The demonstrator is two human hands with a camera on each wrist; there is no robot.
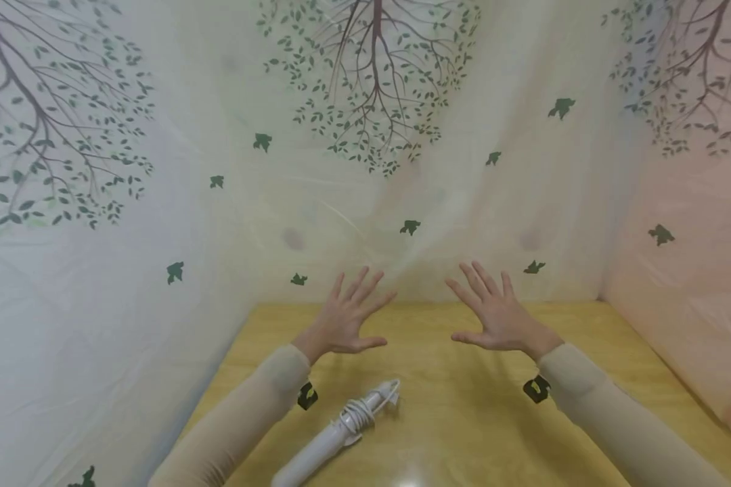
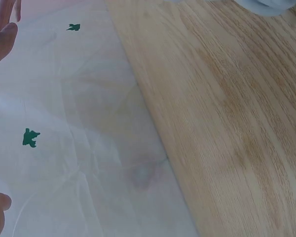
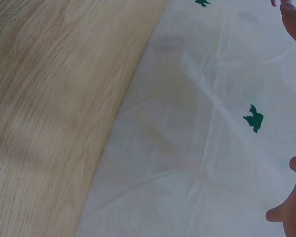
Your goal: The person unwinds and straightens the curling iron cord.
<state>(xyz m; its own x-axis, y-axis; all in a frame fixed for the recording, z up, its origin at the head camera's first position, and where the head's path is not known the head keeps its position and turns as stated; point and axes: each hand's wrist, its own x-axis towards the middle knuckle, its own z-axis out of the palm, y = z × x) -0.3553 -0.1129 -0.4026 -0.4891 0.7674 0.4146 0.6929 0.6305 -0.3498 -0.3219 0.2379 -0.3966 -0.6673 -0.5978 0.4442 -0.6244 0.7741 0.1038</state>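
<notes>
Both hands are held up over the far part of the table, fingers spread and holding nothing. My left hand (image 1: 347,318) is to the left of centre, its thumb pointing inward. Opposite it, my right hand (image 1: 499,321) mirrors that pose with a gap between the two. On the table nearer to me lies a long white stick-shaped appliance (image 1: 317,450), like a hair iron, slanting below the left hand. Its white cord (image 1: 358,414) is wound around one end, with the plug at the tip. Neither hand touches it. Only edges of fingers show in the wrist views.
The yellow wooden table (image 1: 451,433) ends at a pale curtain (image 1: 353,210) printed with trees and green birds. More of this sheeting hangs at the left and right sides. A small black wrist device (image 1: 536,389) sits under each sleeve cuff.
</notes>
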